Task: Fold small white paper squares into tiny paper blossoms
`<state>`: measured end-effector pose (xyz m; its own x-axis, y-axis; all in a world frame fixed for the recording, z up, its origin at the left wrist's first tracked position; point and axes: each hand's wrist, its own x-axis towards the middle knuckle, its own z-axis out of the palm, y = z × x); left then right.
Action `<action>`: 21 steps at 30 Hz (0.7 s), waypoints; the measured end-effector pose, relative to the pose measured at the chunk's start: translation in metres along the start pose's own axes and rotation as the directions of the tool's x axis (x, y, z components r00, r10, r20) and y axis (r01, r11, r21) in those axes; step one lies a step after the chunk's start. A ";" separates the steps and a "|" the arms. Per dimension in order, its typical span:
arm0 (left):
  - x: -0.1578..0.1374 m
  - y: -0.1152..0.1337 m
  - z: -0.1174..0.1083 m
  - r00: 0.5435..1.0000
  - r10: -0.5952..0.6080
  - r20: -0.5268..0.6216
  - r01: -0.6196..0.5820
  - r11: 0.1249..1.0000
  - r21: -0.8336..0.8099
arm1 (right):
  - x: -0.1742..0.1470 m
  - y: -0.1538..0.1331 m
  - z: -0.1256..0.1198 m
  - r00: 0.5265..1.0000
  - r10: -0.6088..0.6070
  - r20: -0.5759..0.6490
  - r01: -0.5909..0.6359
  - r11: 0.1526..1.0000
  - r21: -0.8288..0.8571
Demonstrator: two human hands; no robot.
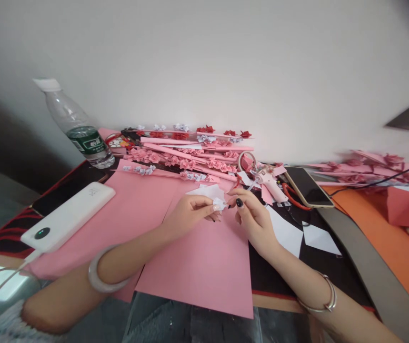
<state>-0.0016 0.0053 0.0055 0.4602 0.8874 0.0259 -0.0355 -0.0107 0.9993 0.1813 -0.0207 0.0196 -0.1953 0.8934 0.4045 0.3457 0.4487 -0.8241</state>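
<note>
Folded paper (219, 204): small white piece at the centre of the frame, held above the pink sheet (204, 271); its finer creases are too small to make out.
Left grip (197, 212): closed in a pinch, thumb against fingers, on the left side of the folded paper.
Right grip (256, 216): half curled, thumb and index tip parted, right at the paper's other side; whether it touches or holds the paper, I cannot tell.
Weight: next to nothing, I judge; a fingertip pinch should carry it.
Stiffness: thin and crisp by the look; it should keep a crease, yet a hard squeeze would likely crush it.
Surface: seems matt and dry, so slipping looks unlikely under light pressure.
Best hold: a doubled edge, between thumb and fingertip, leaving the outer points free.
Glue gun (271, 185): right of centre, near the right grip; its nozzle could be hot, so fingers are best kept clear.
White sheet (290, 233): flat on the tabletop (275, 303), right of centre.
Flowers (187, 164): across the upper middle; likely just as easily crushed.
</note>
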 end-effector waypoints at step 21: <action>-0.004 0.002 0.005 0.996 -0.043 0.079 0.038 0.997 0.069 | 0.000 0.004 0.008 0.964 0.232 0.131 -0.265 0.883 0.387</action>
<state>0.0006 -0.0006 0.0075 0.5300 0.8479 -0.0153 0.0435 -0.0091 0.9990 0.1755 -0.0189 0.0136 -0.2280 0.9625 0.1471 0.0022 0.1515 -0.9885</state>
